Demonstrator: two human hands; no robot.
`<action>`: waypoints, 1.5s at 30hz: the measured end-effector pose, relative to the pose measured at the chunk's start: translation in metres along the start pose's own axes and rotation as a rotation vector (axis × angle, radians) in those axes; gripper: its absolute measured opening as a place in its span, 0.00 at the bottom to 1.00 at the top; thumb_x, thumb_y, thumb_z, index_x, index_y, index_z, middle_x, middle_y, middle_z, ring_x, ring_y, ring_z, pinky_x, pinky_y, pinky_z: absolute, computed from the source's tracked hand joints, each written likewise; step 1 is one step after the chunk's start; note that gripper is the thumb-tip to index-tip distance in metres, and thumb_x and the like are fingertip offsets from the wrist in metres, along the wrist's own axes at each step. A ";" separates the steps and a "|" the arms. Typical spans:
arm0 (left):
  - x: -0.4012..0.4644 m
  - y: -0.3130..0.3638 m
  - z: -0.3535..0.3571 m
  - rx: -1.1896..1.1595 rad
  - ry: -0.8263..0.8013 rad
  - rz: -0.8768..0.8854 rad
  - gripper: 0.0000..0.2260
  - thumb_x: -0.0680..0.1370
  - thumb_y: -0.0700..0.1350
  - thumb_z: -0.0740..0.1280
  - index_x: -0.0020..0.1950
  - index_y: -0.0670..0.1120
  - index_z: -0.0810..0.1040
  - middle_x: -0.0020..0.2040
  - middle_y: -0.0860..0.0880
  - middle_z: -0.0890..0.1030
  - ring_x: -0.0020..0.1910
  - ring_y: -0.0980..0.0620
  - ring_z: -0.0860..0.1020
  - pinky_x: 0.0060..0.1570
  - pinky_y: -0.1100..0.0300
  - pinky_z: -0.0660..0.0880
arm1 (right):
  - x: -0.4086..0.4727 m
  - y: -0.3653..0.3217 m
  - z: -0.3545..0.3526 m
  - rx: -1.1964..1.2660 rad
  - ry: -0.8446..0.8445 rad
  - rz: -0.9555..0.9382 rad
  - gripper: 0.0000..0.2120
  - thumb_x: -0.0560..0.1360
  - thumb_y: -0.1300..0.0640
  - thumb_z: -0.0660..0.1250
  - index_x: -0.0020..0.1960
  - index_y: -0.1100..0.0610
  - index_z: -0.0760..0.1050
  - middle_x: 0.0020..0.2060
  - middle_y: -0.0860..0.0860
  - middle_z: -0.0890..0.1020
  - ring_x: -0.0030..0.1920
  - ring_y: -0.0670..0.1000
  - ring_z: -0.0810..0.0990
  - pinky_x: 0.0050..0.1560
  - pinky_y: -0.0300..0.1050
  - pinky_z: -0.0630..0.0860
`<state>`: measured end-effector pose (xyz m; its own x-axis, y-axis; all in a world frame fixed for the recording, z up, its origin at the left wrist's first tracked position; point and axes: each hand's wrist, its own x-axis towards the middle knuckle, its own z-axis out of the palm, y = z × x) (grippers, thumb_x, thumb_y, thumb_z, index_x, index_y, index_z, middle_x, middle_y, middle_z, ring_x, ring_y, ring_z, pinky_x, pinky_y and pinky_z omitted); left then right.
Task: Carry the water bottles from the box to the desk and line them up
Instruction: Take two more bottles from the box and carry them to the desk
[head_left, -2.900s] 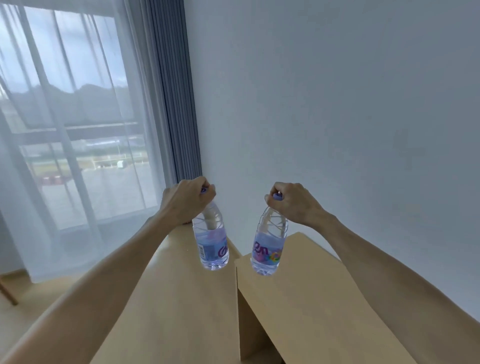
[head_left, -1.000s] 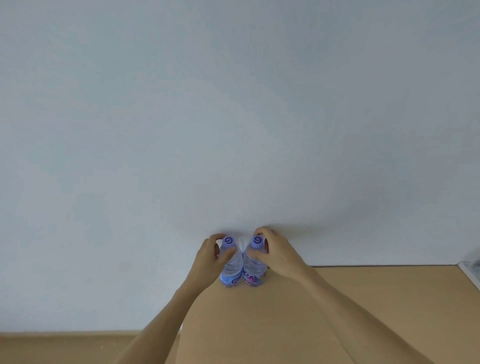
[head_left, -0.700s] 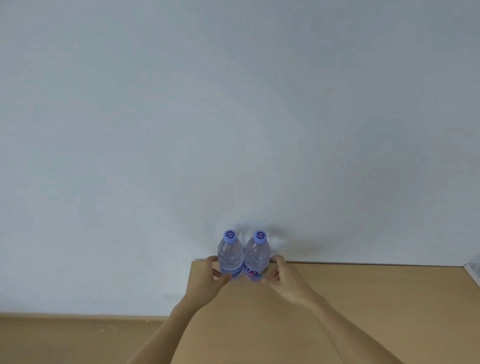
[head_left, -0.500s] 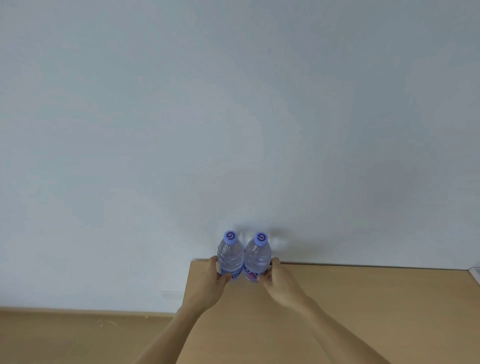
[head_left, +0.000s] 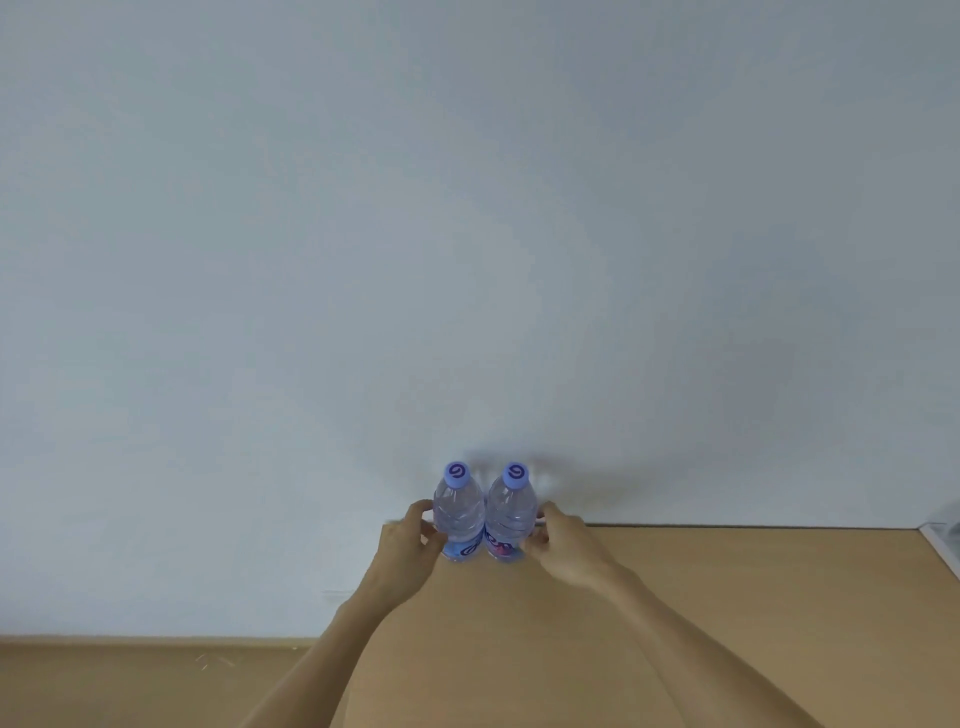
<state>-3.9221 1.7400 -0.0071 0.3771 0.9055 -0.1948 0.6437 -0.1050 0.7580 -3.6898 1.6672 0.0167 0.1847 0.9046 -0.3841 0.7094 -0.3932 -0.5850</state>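
Note:
Two clear water bottles with purple caps stand upright and touching at the back left corner of the wooden desk (head_left: 701, 597), close to the wall. My left hand (head_left: 408, 543) holds the left bottle (head_left: 460, 512) low on its outer side, forefinger and thumb curled against it. My right hand (head_left: 569, 545) holds the right bottle (head_left: 511, 512) the same way from the right. Both labels are partly hidden behind my fingers. The box is out of view.
A plain pale wall (head_left: 467, 234) rises right behind the bottles. The desk's left edge runs just left of the bottles, with wooden floor (head_left: 130, 680) below. A pale object (head_left: 943, 540) shows at the desk's far right edge.
I carried one bottle in each hand to the desk and stood them side by side by the wall. My hands left the caps and dropped to the bottles' lower sides.

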 end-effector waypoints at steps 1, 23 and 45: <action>-0.003 0.007 -0.007 -0.029 0.023 -0.001 0.14 0.80 0.49 0.62 0.66 0.53 0.69 0.46 0.56 0.80 0.43 0.55 0.80 0.35 0.65 0.73 | -0.004 -0.001 -0.006 0.009 0.027 -0.011 0.20 0.78 0.47 0.63 0.65 0.56 0.69 0.52 0.48 0.82 0.46 0.49 0.81 0.46 0.46 0.77; -0.078 0.290 -0.018 -0.266 0.037 0.803 0.07 0.79 0.49 0.66 0.56 0.59 0.75 0.47 0.59 0.79 0.46 0.54 0.79 0.42 0.57 0.80 | -0.230 0.027 -0.176 0.071 0.715 -0.206 0.10 0.75 0.41 0.66 0.54 0.41 0.73 0.47 0.37 0.78 0.49 0.40 0.78 0.52 0.47 0.77; -0.387 0.621 0.305 -0.448 -0.671 1.312 0.05 0.79 0.48 0.67 0.52 0.58 0.78 0.46 0.57 0.79 0.45 0.51 0.80 0.46 0.49 0.80 | -0.707 0.281 -0.242 -0.091 1.267 0.491 0.08 0.77 0.42 0.65 0.55 0.41 0.73 0.44 0.34 0.76 0.45 0.39 0.78 0.47 0.36 0.78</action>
<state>-3.4655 1.1995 0.3490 0.7999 -0.0809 0.5946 -0.5695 -0.4146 0.7097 -3.4569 0.9573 0.2965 0.8863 0.2244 0.4051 0.4231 -0.7482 -0.5111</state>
